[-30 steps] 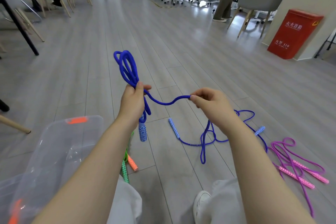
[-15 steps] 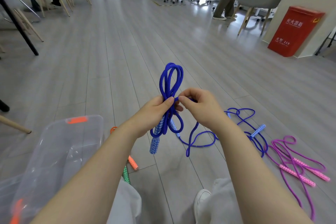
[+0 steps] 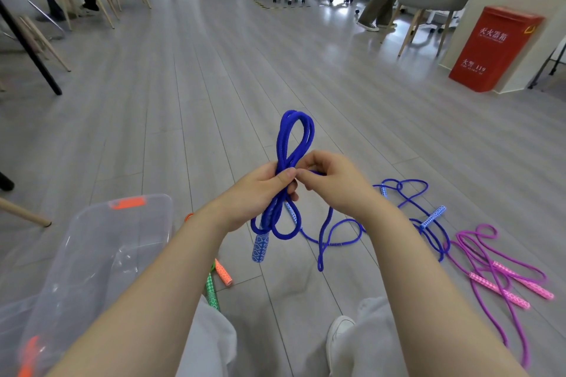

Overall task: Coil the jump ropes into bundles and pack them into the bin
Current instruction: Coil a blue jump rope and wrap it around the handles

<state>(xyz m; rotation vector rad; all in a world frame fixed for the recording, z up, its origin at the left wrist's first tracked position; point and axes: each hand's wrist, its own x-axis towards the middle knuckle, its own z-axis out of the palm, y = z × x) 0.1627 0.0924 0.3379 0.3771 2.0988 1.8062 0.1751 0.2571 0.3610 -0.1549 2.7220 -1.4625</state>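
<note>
My left hand [image 3: 260, 193] grips a partly coiled blue jump rope [image 3: 294, 138] at its middle, loops standing above the fist and a patterned blue handle [image 3: 260, 246] hanging below. My right hand [image 3: 333, 177] pinches the same rope right beside the left thumb. The rope's loose tail runs down to the floor [image 3: 324, 242]. A second blue rope [image 3: 407, 193] lies tangled on the floor to the right. A purple rope with pink handles [image 3: 502, 278] lies further right. A clear plastic bin [image 3: 92, 254] with orange latches sits at lower left.
Orange and green handles [image 3: 219, 278] of other ropes lie on the floor between the bin and my knee. Chairs stand at far left and back right. A red box [image 3: 493, 49] stands by the wall; a person stands at the back.
My hands came together from about a forearm's width apart, laying another loop onto the bundle. The coil swung from the left to the centre and more tail lifted off the floor.
</note>
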